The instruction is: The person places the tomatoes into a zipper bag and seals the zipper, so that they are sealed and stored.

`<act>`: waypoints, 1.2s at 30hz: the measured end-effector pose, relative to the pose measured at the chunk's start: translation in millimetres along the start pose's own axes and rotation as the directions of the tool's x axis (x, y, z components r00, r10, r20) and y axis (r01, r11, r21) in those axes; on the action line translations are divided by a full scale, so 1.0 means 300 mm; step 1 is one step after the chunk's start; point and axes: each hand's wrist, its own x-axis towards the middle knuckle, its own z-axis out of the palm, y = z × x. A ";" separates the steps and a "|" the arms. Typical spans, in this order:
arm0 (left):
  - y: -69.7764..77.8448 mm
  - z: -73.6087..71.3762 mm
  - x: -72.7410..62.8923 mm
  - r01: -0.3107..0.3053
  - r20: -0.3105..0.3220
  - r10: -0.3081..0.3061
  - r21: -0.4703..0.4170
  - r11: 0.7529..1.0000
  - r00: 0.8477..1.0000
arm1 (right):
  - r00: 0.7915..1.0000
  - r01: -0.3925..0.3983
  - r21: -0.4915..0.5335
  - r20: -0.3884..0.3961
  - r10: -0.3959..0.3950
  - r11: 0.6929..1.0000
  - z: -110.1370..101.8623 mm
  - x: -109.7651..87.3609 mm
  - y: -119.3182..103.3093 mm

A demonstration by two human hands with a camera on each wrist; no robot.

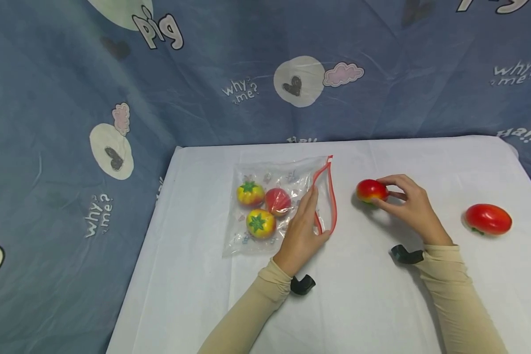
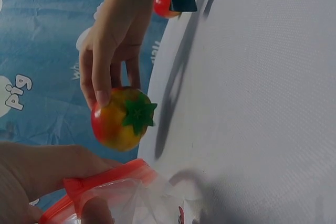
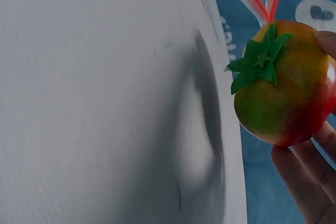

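Note:
My right hand (image 1: 404,204) grips a red and yellow toy tomato (image 1: 371,191) between thumb and fingers, held above the table to the right of the bag's mouth. Its green leafy top (image 3: 261,60) faces the right wrist camera. My left hand (image 1: 302,236) holds the clear zip bag (image 1: 241,169) at its red-edged opening (image 1: 333,196), which gapes toward the right hand. Inside the bag lie two yellow-red toy tomatoes (image 1: 261,223) with green tops and a pinkish-red round piece (image 1: 278,201). Part of the bag's mouth is hidden behind the left hand.
At the right of the table lies a longer red toy tomato (image 1: 488,219) with a bit of green below it. The white tablecloth (image 1: 186,285) covers the table, and a printed blue cloth (image 1: 230,39) hangs behind it and at the left.

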 end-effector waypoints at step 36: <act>0.003 -0.002 -0.001 0.007 0.025 -0.007 0.030 1.000 1.000 | 0.985 0.162 0.031 0.055 -0.164 0.986 0.144 0.058 -0.113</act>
